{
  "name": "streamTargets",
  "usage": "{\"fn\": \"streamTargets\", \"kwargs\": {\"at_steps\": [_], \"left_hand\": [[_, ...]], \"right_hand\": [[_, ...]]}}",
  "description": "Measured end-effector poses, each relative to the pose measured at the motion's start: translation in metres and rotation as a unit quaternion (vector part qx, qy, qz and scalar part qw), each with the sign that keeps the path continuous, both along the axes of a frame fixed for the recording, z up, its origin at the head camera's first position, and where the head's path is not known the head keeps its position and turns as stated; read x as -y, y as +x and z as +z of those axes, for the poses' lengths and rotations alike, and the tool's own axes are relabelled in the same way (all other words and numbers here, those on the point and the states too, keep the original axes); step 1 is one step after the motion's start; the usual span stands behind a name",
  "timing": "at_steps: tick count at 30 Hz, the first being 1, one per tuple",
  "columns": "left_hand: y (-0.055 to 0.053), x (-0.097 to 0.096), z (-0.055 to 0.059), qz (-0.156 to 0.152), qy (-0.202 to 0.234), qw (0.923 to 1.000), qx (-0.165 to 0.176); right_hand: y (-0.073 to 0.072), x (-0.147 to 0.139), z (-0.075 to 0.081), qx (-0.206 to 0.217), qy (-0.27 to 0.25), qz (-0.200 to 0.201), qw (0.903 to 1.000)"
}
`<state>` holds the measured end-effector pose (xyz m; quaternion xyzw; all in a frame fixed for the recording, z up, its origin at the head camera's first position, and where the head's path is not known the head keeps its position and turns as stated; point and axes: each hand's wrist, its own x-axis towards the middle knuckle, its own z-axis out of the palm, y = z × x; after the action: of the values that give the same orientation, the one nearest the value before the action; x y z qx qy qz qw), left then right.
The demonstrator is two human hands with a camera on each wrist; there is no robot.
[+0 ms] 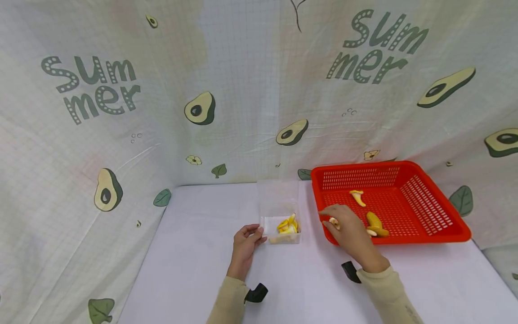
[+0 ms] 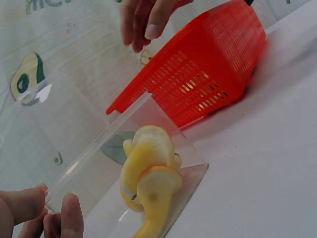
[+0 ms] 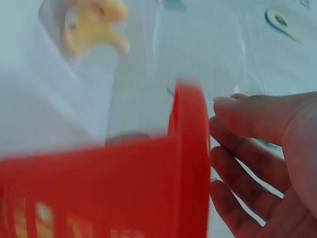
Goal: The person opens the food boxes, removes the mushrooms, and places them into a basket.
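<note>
A clear plastic box (image 1: 285,239) stands on the table with its clear lid (image 1: 278,191) raised at the back. Yellow trumpet-shaped mushrooms (image 2: 153,186) lie inside it, toward the right. My left hand (image 1: 245,247) pinches the box's left front edge between thumb (image 2: 72,215) and fingers. Over the left rim of the red basket (image 1: 437,231) hovers my right hand (image 1: 350,229), fingers spread apart and holding nothing. Below it, inside the basket, a small pale mushroom piece (image 1: 334,222) partly shows. The right wrist view is blurred.
Within the basket lie a yellow trumpet-shaped mushroom (image 1: 358,198), brownish-yellow pieces (image 1: 374,220) and a whitish piece (image 1: 371,232). The basket's raised rim stands right of the box. A patterned cloth (image 1: 238,90) hangs behind the white table (image 1: 194,252).
</note>
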<state>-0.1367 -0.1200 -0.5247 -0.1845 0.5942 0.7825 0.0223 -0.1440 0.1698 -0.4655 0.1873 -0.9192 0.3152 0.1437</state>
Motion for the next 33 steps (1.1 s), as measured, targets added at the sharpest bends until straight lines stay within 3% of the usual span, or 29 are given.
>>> {"fn": "streamTargets", "kwargs": {"at_steps": [8,13,28,33], "left_hand": [[0.000,0.001,-0.001,-0.002,0.003,1.0000,-0.001],[-0.002,0.001,-0.002,-0.001,0.003,1.0000,-0.005],[-0.002,0.001,-0.004,-0.004,0.014,0.9998,-0.014],[0.000,0.002,-0.003,-0.005,0.009,0.9999,-0.008]], "right_hand": [[-0.012,0.045,0.000,-0.007,0.014,0.081,0.9966],[-0.026,0.066,-0.004,-0.016,0.042,0.110,0.9929],[-0.047,0.097,-0.020,0.038,0.108,0.148,0.9823],[-0.052,0.102,-0.025,0.048,0.141,0.143,0.9785]]}}
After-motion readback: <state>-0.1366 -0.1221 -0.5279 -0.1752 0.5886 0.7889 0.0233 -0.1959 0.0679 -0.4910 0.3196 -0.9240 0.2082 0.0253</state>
